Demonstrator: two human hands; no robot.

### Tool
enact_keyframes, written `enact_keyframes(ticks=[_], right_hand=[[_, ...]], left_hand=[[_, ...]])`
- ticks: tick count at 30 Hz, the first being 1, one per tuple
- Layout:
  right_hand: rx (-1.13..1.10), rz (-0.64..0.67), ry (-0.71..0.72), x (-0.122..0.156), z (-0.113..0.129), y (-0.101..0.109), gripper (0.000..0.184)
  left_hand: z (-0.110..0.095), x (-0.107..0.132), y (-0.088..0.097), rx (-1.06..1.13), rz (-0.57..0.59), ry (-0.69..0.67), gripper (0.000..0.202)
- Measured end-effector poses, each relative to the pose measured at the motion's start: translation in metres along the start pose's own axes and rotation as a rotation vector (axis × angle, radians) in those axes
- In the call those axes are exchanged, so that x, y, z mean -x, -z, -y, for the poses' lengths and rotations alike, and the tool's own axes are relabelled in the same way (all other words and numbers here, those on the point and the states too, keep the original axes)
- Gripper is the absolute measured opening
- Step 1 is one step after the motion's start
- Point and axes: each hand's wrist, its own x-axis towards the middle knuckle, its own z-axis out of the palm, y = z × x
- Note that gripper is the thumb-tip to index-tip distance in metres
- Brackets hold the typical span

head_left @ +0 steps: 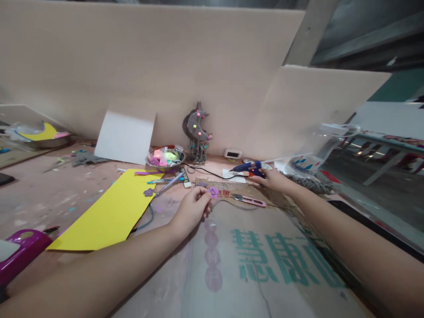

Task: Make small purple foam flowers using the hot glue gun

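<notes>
My left hand (193, 206) rests on the cardboard sheet (251, 265), fingers pinched round a small purple flower cutout (213, 191). My right hand (270, 179) reaches farther back and closes on the handle of a blue glue gun (247, 167), whose black cord runs left across the table. Pink thread snips (249, 200) lie between the two hands. A second purple flower (149, 192) sits on the yellow paper sheet (111, 211).
A metal bowl (164, 159) of coloured bits and a grey moon-shaped ornament (198, 132) stand at the back wall. Pens (167, 181) lie beside the yellow sheet. A white card (125, 136) leans on the wall. A magenta object (20, 249) sits at the near left, a clear plastic container (318, 150) at right.
</notes>
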Motion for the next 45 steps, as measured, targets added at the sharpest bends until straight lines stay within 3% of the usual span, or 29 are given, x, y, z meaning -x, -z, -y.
enact_keyframes(ticks=[3, 6, 9, 14, 17, 19, 21, 25, 30, 34, 37, 39, 42, 45], right_hand=[[0.087, -0.020, 0.035, 0.027, 0.003, 0.002, 0.053], [0.145, -0.071, 0.097, 0.057, 0.019, 0.007, 0.040], [0.135, -0.155, 0.325, 0.080, 0.049, 0.014, 0.034], [-0.254, -0.078, 0.460, 0.090, 0.110, 0.009, 0.033], [-0.574, 0.112, 0.443, 0.084, 0.138, -0.007, 0.047], [-0.698, 0.180, 0.418, 0.080, 0.148, -0.017, 0.030], [-0.742, 0.197, 0.390, 0.078, 0.149, -0.022, 0.015], [-0.750, 0.178, 0.287, 0.084, 0.133, -0.021, 0.017], [-0.905, 0.173, 0.014, 0.096, 0.102, -0.011, 0.022], [-0.964, 0.037, 0.122, 0.094, 0.095, 0.007, 0.023], [-0.987, -0.028, 0.191, 0.092, 0.102, 0.010, 0.034], [-0.986, -0.069, 0.151, 0.094, 0.108, 0.003, 0.035], [-0.958, -0.123, 0.076, 0.097, 0.111, -0.013, 0.021], [-0.897, -0.192, 0.109, 0.099, 0.107, -0.023, 0.017]], left_hand=[[-0.002, 0.001, 0.001, 0.057, -0.041, -0.017, 0.015], [-0.004, 0.002, 0.002, 0.066, -0.067, -0.047, 0.017], [-0.005, 0.004, 0.002, 0.059, -0.071, -0.053, 0.018], [-0.002, 0.003, 0.001, 0.120, -0.025, -0.056, 0.020], [-0.002, 0.003, 0.001, 0.148, 0.011, -0.043, 0.020], [-0.003, 0.003, 0.001, 0.148, 0.011, -0.054, 0.020], [-0.004, 0.004, 0.001, 0.142, -0.004, -0.066, 0.020], [-0.005, 0.003, 0.003, 0.088, -0.057, -0.051, 0.019], [0.000, 0.001, 0.002, 0.002, -0.013, -0.054, 0.021], [0.004, 0.002, -0.001, -0.127, 0.035, -0.117, 0.023], [0.001, 0.008, -0.003, -0.230, 0.082, -0.170, 0.023], [-0.001, 0.011, -0.004, -0.275, 0.116, -0.169, 0.021], [-0.002, 0.013, -0.004, -0.337, 0.156, -0.157, 0.018], [-0.002, 0.013, -0.003, -0.406, 0.173, -0.169, 0.016]])
